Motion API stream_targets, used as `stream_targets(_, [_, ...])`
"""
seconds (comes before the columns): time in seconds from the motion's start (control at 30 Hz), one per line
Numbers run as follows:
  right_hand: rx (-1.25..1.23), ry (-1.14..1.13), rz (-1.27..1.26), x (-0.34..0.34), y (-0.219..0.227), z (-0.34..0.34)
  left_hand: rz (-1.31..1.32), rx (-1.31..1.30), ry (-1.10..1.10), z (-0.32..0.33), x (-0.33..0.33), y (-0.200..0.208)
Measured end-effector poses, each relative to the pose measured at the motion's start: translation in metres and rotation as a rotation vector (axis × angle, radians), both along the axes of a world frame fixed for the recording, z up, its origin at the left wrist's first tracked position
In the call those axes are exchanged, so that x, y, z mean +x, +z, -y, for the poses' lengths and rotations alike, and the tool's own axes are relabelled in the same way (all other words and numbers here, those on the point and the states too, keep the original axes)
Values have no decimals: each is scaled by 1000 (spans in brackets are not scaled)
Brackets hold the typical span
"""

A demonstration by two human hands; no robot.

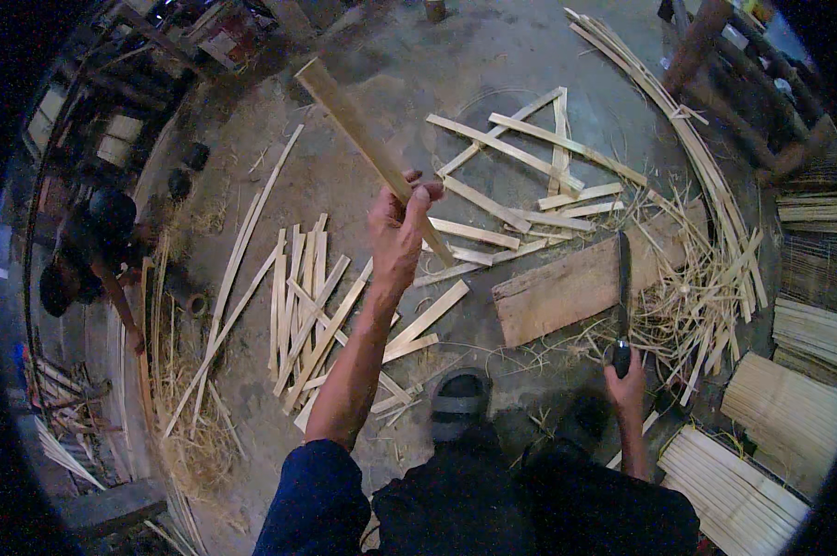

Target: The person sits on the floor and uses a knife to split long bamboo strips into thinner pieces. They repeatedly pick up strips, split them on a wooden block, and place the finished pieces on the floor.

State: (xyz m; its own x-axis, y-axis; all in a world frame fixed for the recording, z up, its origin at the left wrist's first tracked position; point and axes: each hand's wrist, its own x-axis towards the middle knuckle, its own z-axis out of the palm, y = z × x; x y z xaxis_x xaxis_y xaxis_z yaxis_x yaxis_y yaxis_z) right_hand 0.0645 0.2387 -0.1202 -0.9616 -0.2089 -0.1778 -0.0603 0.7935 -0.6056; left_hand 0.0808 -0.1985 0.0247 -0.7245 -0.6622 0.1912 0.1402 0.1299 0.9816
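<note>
My left hand point(402, 222) is closed round a flat bamboo strip point(349, 120), which is raised above the floor and slants from upper left to lower right. My right hand point(625, 375), low on the right, grips the black handle of a long knife point(623, 287). The dark, slightly curved blade points away from me across a wooden board point(558, 292) on the floor. Cut bamboo strips point(303, 306) lie loosely to the left of my left forearm, and more bamboo strips point(502, 139) lie crossed beyond the board.
Thin bamboo shavings point(678, 306) heap at the board's right end. Long bamboo lengths point(687, 139) curve along the right. Stacked slats point(734, 486) stand at lower right. Another person point(103, 241) bends over at the far left, near straw-like shavings point(196, 417).
</note>
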Motion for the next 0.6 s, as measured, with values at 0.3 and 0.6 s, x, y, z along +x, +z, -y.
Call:
stream_targets(0.3, [-322,30,-88,-4,112,53,-94,-85,69,-13,-7,21])
stream_targets(0.6, [-525,339,58,-9,235,118,-189,199,-41,-46,4,26])
